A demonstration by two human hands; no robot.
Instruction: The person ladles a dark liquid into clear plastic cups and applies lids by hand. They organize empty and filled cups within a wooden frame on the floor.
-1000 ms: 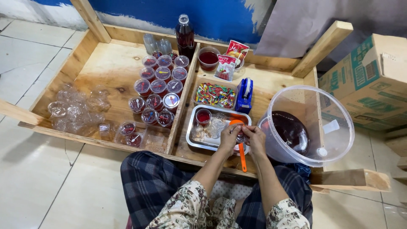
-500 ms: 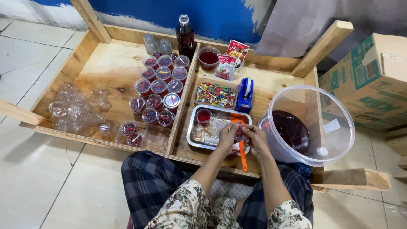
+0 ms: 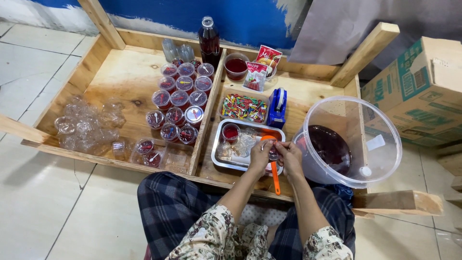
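Both hands meet over the right end of the metal tray (image 3: pixel 219 162), which lies on the wooden table (image 3: pixel 120 79) just in front of the person's knees. The left hand (image 3: pixel 260 157) and the right hand (image 3: pixel 290 158) are clenched together around a small cup (image 3: pixel 274 154) — its contents are mostly hidden by the fingers, so what is in it cannot be told. An orange ladle (image 3: pixel 274 168) rests with its bowl at the tray's right end and its handle pointing back toward the person, passing just under the two hands; whether either hand touches it cannot be told. Inside the tray, left of the hands, stand a small cup of red liquid (image 3: pixel 231 132) and some clear plastic pieces. Right of the tray, touching the table's edge, sits a large clear bucket (image 3: pixel 380 144) with dark red liquid in its bottom. Behind the tray lie a box of coloured picks (image 3: pixel 243 107) and, just beside it, a blue tape dispenser (image 3: pixel 277 107). Further behind the tray stand a dark bottle (image 3: pixel 209 43), a bowl of red liquid (image 3: pixel 236 66) and two snack packets (image 3: pixel 262 67). Left of the tray, beyond a wooden divider, filled sealed cups (image 3: pixel 180 98) stand in rows — and further left lies a heap of empty clear cups (image 3: pixel 84 127). A cardboard box (image 3: pixel 423 91) stands well to the right of the tray.
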